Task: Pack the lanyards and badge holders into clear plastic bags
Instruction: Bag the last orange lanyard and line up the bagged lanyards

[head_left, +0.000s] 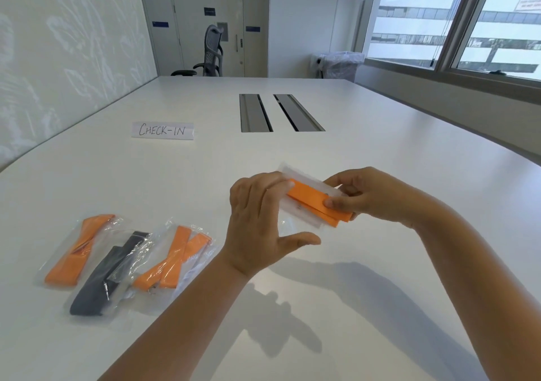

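Fingers of the left hand (pixel 257 222) spread round the clear plastic bag (pixel 295 219), thumb apart below; right hand (pixel 369 196) pinching the folded orange lanyard (pixel 316 202) above the table (pixel 380 135). Light, limp, slippery film, probably best gripped at the mouth. Lanyard clamped between right thumb and fingertips (pixel 329 203), partly overlapping the bag.

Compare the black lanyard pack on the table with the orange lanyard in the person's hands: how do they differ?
The black lanyard pack lies flat on the table, untouched; the orange lanyard is held above it by the left hand and right hand. One is dark, the other bright orange. The black one sits bagged between two other packs. Both are folded strips with clear plastic.
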`<state>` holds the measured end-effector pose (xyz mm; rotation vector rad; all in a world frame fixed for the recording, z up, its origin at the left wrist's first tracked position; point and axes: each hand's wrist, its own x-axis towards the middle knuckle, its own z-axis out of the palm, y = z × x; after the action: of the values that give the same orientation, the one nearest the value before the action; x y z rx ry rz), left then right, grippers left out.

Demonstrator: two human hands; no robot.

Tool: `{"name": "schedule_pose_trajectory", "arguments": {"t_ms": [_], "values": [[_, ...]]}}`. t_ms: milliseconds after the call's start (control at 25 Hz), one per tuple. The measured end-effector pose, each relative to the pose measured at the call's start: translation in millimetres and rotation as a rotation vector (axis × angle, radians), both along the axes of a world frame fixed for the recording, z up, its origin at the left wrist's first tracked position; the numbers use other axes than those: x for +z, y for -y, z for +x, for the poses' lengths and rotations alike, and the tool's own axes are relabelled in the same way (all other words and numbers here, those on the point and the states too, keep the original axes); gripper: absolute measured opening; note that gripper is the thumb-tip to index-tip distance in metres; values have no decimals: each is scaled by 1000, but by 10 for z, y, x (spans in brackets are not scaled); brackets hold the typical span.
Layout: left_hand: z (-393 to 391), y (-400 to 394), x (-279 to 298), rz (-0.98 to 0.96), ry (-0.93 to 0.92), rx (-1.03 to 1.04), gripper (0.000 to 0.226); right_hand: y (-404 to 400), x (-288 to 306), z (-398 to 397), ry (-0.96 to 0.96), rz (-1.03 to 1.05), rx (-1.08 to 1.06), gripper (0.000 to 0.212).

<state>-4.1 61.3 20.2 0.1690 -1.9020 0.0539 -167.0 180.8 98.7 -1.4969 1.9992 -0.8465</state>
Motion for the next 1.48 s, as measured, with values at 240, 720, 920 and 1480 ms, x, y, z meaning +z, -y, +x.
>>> {"name": "schedule_pose_trajectory", "arguments": {"t_ms": [240, 720, 920, 1480], "values": [[-10, -66, 48, 482, 445, -204, 51, -44, 18, 69, -457, -3, 122, 21], [-102, -28, 71, 1212, -42, -228, 19, 163, -132, 256, -105, -254, -166, 6], [-109, -61, 49, 1179, 2, -230, 10, 301, -373, 543, 456, -297, -288, 10], [-114, -105, -43, 1016, 9, -73, 34, 331, -492, 582, 1017, -299, -349, 22]]}}
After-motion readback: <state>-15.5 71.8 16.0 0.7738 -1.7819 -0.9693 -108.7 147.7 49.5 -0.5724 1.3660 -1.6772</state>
